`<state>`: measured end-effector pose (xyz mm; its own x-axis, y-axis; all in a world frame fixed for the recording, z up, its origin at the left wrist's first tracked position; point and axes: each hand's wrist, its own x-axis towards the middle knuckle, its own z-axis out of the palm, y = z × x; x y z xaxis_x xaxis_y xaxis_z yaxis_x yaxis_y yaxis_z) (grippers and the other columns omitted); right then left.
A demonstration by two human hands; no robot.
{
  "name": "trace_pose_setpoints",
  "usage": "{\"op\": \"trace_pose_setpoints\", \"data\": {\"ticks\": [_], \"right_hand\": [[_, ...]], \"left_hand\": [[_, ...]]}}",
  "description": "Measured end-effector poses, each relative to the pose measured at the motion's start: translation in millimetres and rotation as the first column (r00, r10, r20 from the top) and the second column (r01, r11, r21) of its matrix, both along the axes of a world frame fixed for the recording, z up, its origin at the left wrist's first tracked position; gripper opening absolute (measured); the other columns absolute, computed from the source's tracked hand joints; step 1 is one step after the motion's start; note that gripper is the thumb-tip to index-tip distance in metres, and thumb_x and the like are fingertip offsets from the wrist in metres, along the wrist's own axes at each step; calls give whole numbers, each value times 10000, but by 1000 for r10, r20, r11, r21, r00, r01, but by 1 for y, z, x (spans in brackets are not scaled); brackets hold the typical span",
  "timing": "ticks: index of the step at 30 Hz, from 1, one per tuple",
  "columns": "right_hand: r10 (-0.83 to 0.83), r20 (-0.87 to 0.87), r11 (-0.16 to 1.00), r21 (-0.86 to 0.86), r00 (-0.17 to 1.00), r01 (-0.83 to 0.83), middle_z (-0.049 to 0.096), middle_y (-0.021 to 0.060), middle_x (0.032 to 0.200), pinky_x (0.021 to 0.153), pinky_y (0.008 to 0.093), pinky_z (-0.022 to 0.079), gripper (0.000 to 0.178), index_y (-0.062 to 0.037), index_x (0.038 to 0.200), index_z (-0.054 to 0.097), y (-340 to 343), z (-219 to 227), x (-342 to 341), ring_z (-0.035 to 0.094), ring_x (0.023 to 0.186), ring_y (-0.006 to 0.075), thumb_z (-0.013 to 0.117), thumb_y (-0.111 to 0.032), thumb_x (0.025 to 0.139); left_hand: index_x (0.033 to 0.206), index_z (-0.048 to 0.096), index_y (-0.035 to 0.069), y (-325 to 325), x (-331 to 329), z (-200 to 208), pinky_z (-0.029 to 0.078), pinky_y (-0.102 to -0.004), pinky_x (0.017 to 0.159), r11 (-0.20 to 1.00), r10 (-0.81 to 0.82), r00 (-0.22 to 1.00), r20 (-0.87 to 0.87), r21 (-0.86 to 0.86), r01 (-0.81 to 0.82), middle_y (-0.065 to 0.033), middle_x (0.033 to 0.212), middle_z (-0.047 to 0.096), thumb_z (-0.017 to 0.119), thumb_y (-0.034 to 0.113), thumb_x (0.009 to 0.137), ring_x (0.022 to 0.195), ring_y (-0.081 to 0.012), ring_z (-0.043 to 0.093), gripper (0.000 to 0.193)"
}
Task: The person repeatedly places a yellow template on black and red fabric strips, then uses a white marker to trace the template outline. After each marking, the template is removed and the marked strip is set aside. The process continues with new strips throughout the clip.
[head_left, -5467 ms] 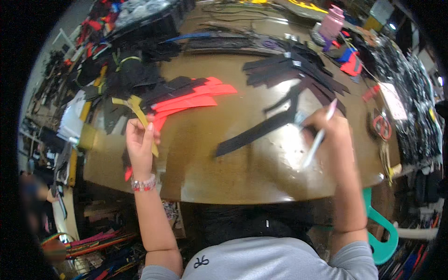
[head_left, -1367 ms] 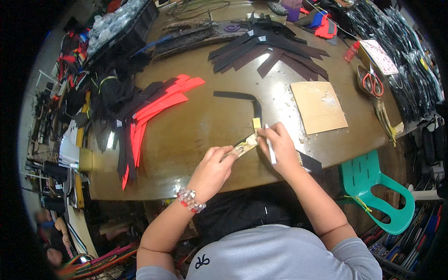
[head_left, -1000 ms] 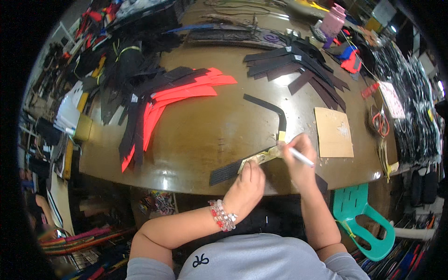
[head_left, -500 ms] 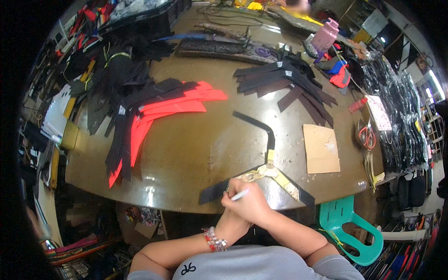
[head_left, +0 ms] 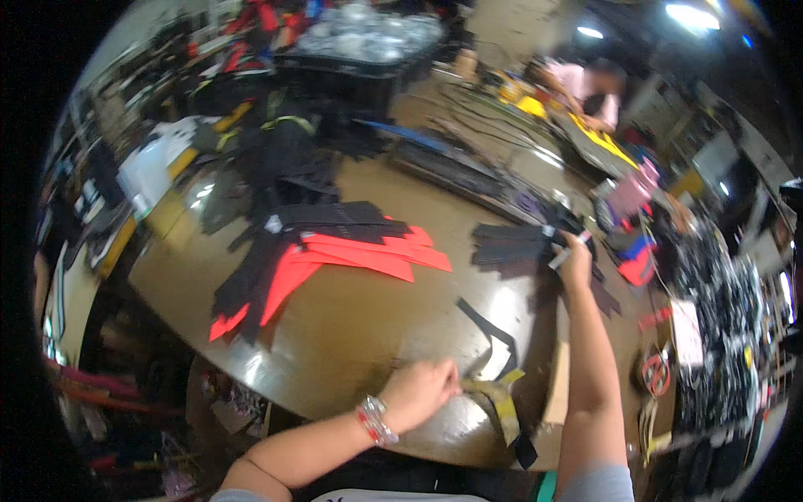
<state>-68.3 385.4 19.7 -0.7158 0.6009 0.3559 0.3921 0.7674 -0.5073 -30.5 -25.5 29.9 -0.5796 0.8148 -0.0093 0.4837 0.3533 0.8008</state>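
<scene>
My left hand [head_left: 421, 390], with a beaded bracelet at its wrist, is closed on the end of a yellow pattern piece [head_left: 504, 406] near the table's front edge. Under that piece lies a black fabric strip [head_left: 483, 320], its bent upper part reaching away from me and another end showing at the bottom. My right arm is stretched far forward. Its hand [head_left: 575, 261] has a white pen [head_left: 562, 258] between the fingers, and touches or hovers just over a stack of black strips [head_left: 510, 244]; blur hides which.
Red and black strips [head_left: 360, 251] are piled at left. My right forearm partly covers a cardboard sheet [head_left: 557, 385]. Red-handled scissors [head_left: 655, 373] and a pink bottle [head_left: 631, 191] are on the right. Another person [head_left: 590, 88] sits across the table.
My right hand has left the yellow pattern piece and reached forward to the black stack, still with the pen. My left hand has come apart from it. The head view has turned and lifted.
</scene>
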Motion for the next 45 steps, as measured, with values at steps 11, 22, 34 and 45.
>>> {"op": "trace_pose_setpoints", "data": {"ticks": [11, 22, 34, 45], "right_hand": [[38, 58, 935, 349, 998, -56, 659, 193, 930, 812, 443, 492, 375, -82, 1024, 592, 20, 12, -4, 630, 947, 385, 727, -90, 674], [301, -238, 942, -79, 923, -327, 627, 36, 759, 687, 265, 486, 201, -30, 1015, 677, -180, 104, 150, 608, 730, 116, 649, -7, 817], [-26, -435, 952, -287, 900, -111, 628, 59, 763, 590, 277, 469, 231, 45, 1017, 633, -294, 61, 247, 593, 656, 139, 676, -152, 903], [188, 68, 982, -28, 980, -186, 638, 166, 818, 639, 456, 521, 261, -151, 1096, 651, -267, -28, 260, 645, 745, 368, 667, -150, 835]], "left_hand": [[1136, 539, 12, -169, -193, -15, 519, -309, 657, 609, 787, 514, -340, 558, -564, -111, 985, 692, 591, 206, 961, 758, -171, 654, 266], [1357, 483, 26, -155, -90, 19, 278, -154, 503, 482, 532, 809, 251, 695, -533, 25, 940, 559, 397, 297, 1050, 611, 3, 344, 419], [1437, 385, -4, -12, 77, 38, 461, -362, 936, 859, -200, 866, -458, 343, 380, -186, 1203, 515, 691, 113, 835, 1081, -312, 547, 686], [1055, 660, 76, 108, 26, -19, 483, -393, 878, 927, -365, 841, -400, -72, 368, -136, 1017, 551, 691, 204, 809, 964, -313, 577, 280]]}}
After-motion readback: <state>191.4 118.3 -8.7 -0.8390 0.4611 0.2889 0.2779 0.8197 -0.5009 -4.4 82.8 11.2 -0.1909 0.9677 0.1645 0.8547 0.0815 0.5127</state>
